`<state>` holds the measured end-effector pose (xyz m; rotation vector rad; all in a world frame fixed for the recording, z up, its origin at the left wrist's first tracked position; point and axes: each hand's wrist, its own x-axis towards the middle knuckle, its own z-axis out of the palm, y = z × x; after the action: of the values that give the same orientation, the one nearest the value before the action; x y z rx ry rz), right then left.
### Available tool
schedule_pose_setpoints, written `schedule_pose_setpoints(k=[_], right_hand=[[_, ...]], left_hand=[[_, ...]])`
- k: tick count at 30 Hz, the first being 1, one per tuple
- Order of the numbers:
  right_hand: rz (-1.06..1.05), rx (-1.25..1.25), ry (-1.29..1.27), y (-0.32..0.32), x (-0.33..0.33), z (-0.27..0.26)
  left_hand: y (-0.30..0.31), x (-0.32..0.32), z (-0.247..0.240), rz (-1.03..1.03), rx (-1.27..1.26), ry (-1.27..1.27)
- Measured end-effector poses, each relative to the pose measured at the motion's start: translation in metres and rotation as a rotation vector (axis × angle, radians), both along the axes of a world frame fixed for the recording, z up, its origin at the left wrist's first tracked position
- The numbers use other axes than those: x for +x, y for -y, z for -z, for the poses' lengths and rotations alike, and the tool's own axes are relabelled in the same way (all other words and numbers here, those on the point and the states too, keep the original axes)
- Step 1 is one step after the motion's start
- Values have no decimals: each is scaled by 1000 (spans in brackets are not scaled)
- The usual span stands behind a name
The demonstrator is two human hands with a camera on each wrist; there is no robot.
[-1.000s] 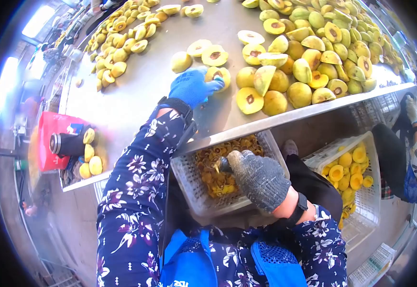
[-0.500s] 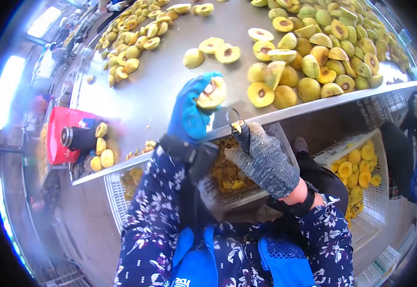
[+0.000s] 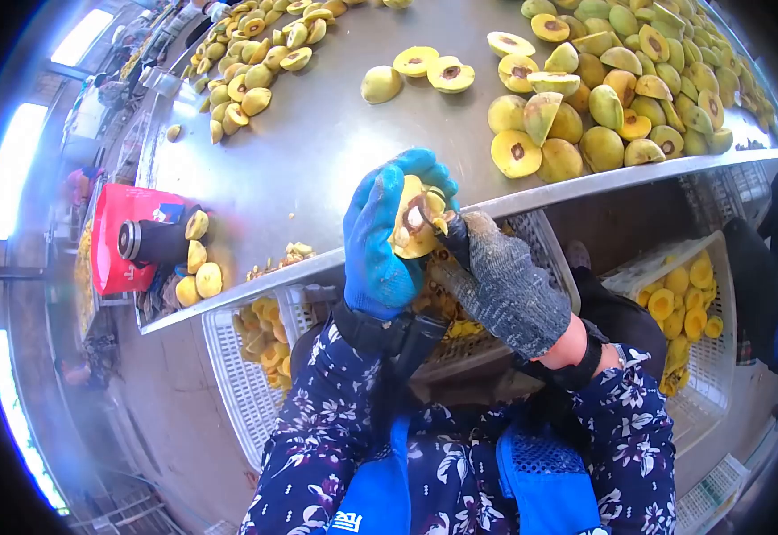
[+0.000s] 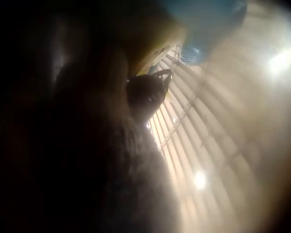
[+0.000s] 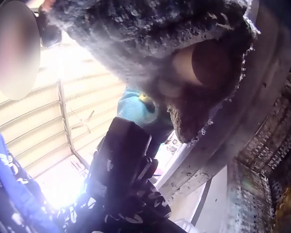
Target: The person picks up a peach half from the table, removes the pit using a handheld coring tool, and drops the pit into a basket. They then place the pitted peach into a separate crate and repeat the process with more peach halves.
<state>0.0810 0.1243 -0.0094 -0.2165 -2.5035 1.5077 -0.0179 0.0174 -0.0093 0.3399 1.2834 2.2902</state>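
My left hand (image 3: 378, 245), in a blue glove, cups a halved yellow peach (image 3: 404, 239) with its cut face and brown pit hollow turned to the right. In a grey knitted glove, my right hand (image 3: 523, 294) grips a pitting tool with a dark handle (image 3: 456, 239). The tool's loop end is right at the pit in the peach's cut face. Both hands are close together over the table's front edge. The left wrist view is dark, with the tool's tip (image 4: 148, 92) beside the peach. In the right wrist view the grey glove (image 5: 150, 43) fills the top.
Halved peaches (image 3: 603, 107) are heaped on the metal table (image 3: 318, 134) at right, with more at back left. Below stand crates, one (image 3: 719, 357) holding pitted yellow halves. A red bag (image 3: 112, 241) and a black flask (image 3: 159, 241) are at the left end.
My left hand has picked a peach half off the table and brought it back toward my body. My right hand has raised the tool from above the crate to the peach's cut face.
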Motion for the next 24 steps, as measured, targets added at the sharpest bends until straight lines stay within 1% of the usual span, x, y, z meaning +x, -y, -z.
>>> schedule_pose_setpoints(k=[2,4,9,11,14,16,17,18,20,22,23,24], right_hand=[[13,-29,34,1,-1,2],[-5,19,-41,2,-1,4],[12,-37,42,4,-1,10],[25,-71,81,6,-1,11],[19,-73,57,9,0,14],[-16,-171,98,9,3,8],[-11,-182,106,10,4,7],[-16,-192,99,11,5,6],[-20,-206,95,12,7,0],[-28,-162,238,11,10,-6],[-27,-164,239,11,11,-4],[-40,-181,156,12,12,-1]], left_hand=[[3,-1,6,25,-85,-206],[1,1,5,5,-90,-194],[-2,6,1,-34,-139,-206],[0,6,3,-15,-99,-356],[-1,8,3,-49,-129,-351],[-3,13,-4,-68,-173,-345],[-3,15,-6,-96,-202,-347],[-2,16,-6,-106,-218,-405],[-1,15,-3,-96,-218,-402],[-1,15,-3,-89,-210,-405],[0,16,-3,-71,-150,-307],[0,17,-4,-54,-91,-207]])
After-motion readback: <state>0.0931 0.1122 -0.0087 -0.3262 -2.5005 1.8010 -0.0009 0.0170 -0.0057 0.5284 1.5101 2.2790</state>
